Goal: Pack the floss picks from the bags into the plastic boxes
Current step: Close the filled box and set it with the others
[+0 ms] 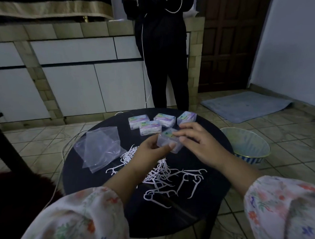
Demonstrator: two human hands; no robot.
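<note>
Head view
Left hand (150, 148): fingers curled round the clear plastic box (169, 142), thumb on its front.
Right hand (198, 141): fingers pinching the box's top.
Floss picks (164, 174): loose pile on the round dark counter (94, 175).
Bags (100, 146): flat, left of the pile.
Filled boxes (150, 127): four, at the counter's far side.

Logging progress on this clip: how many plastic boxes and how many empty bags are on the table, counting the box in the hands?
Plastic boxes set down at the table's far side: 4
Plastic box held in the grip of the left hand and right hand: 1
Empty clear bags: 2, overlapping
Total: 7
Loose floss picks: too tangled to count.
</note>
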